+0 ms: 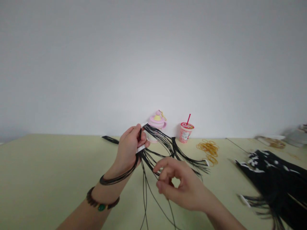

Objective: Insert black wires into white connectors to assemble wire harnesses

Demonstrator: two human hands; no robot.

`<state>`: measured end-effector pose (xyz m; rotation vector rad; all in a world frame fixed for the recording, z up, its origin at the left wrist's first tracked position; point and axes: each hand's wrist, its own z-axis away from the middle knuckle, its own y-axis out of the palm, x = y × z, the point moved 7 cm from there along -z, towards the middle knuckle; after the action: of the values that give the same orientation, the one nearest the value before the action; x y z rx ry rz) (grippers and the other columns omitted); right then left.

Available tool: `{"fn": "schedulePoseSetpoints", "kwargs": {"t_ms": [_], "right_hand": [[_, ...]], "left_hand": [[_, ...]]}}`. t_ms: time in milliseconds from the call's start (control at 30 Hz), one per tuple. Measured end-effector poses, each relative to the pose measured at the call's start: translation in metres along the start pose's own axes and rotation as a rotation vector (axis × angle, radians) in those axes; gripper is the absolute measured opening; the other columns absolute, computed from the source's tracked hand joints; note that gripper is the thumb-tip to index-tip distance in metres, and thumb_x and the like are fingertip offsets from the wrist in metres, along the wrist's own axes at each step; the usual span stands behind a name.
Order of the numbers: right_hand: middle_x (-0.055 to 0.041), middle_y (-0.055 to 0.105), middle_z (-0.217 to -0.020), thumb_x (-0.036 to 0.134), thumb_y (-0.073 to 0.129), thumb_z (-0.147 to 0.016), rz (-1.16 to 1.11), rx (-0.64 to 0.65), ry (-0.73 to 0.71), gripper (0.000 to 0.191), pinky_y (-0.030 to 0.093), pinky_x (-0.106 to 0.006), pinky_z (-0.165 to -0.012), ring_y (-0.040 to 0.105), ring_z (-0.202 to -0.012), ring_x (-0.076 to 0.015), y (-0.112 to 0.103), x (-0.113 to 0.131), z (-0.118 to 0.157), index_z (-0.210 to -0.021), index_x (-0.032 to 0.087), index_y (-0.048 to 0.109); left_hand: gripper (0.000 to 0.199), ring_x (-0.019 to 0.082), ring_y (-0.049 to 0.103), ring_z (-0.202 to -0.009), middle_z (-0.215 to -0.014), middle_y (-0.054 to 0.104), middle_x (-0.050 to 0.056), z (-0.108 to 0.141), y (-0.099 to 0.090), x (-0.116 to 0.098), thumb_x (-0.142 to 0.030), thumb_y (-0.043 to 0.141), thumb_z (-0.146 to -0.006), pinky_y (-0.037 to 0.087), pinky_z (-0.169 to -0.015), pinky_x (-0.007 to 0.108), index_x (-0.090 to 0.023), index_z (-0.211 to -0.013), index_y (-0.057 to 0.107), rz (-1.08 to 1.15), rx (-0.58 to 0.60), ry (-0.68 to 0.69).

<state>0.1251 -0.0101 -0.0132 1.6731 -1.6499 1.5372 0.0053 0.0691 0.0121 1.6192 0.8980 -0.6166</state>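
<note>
Fingers curled, my left hand holds a bundle of thin black cords with white end strips, one under the palm and one at the fingertips. Some cords loop back around my left wrist, above a dark bead bracelet with a green stone. Several strands hang down in front of the table. My right hand is beside the hanging cords, thumb and index finger bent and apart; whether a strand lies between them is hard to make out. More cords with a white tip lie behind it.
The pale table meets a plain wall. At its back stand a pink-lidded cup and a pink cup with a straw. Yellow rubber bands lie right of them. A large black cord pile covers the right side.
</note>
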Motion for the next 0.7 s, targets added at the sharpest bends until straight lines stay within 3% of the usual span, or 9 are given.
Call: {"fn": "schedulePoseSetpoints", "kwargs": {"t_ms": [100,133,233,367,500,600,700], "right_hand": [[0.0029,0.053,-0.051,0.018,0.054,-0.072,-0.31,0.005,-0.037,0.006,0.034,-0.017,-0.038,0.044,-0.037,-0.0058,-0.031,0.009,0.009,-0.075,0.016,0.058],[0.0031,0.051,-0.047,0.02,0.054,-0.072,-0.408,-0.047,-0.074,0.005,0.031,-0.017,-0.035,0.041,-0.034,-0.0059,-0.048,0.012,0.013,-0.069,0.017,0.058],[0.007,0.033,-0.037,0.029,0.05,-0.072,-0.528,-0.325,-0.206,0.014,0.03,-0.021,-0.035,0.026,-0.028,-0.0047,-0.109,0.021,0.03,-0.062,0.021,0.053],[0.007,0.026,-0.045,0.031,0.06,-0.062,-0.536,-0.585,-0.263,0.011,0.019,-0.023,-0.031,0.011,-0.034,-0.0043,-0.158,0.025,0.055,-0.067,0.023,0.055],[0.0045,0.029,-0.05,0.032,0.058,-0.072,-0.583,-0.771,-0.315,0.005,0.008,-0.026,-0.034,0.011,-0.037,-0.0049,-0.175,0.032,0.072,-0.071,0.027,0.059],[0.001,0.041,-0.058,0.036,0.053,-0.079,-0.584,-0.778,-0.276,0.014,0.007,-0.027,-0.034,0.024,-0.037,-0.0033,-0.174,0.034,0.068,-0.069,0.03,0.061],[0.0026,0.048,-0.058,0.032,0.061,-0.074,-0.486,-0.724,-0.262,0.007,0.015,-0.02,-0.032,0.028,-0.036,-0.0013,-0.158,0.032,0.055,-0.07,0.027,0.063]], "left_hand": [[0.022,0.003,0.026,-0.033,-0.043,0.039,-0.006,-0.005,-0.005,0.002,-0.023,0.051,-0.076,0.034,-0.036,0.017,-0.016,-0.057,0.041,0.023,-0.005,0.006],[0.022,0.003,0.026,-0.033,-0.043,0.04,-0.006,-0.006,-0.006,0.002,-0.023,0.051,-0.076,0.034,-0.036,0.017,-0.015,-0.057,0.042,0.03,-0.011,0.01],[0.023,0.003,0.026,-0.033,-0.042,0.04,-0.006,-0.008,-0.008,0.005,-0.021,0.05,-0.076,0.035,-0.036,0.017,-0.015,-0.055,0.042,0.026,-0.039,0.012],[0.024,0.003,0.026,-0.032,-0.04,0.039,-0.006,-0.008,-0.007,0.008,-0.021,0.05,-0.075,0.035,-0.036,0.017,-0.015,-0.053,0.042,0.022,-0.049,-0.014],[0.023,0.002,0.026,-0.033,-0.041,0.039,-0.006,-0.009,-0.007,0.008,-0.022,0.052,-0.074,0.034,-0.036,0.017,-0.014,-0.054,0.043,0.042,-0.029,-0.004],[0.023,0.002,0.026,-0.033,-0.042,0.04,-0.006,-0.008,-0.006,0.009,-0.023,0.053,-0.074,0.033,-0.035,0.016,-0.015,-0.055,0.043,0.039,-0.015,-0.004],[0.024,0.002,0.025,-0.033,-0.042,0.039,-0.007,-0.004,0.0,0.015,-0.025,0.054,-0.074,0.033,-0.035,0.016,-0.015,-0.056,0.042,0.023,0.005,-0.044]]}}
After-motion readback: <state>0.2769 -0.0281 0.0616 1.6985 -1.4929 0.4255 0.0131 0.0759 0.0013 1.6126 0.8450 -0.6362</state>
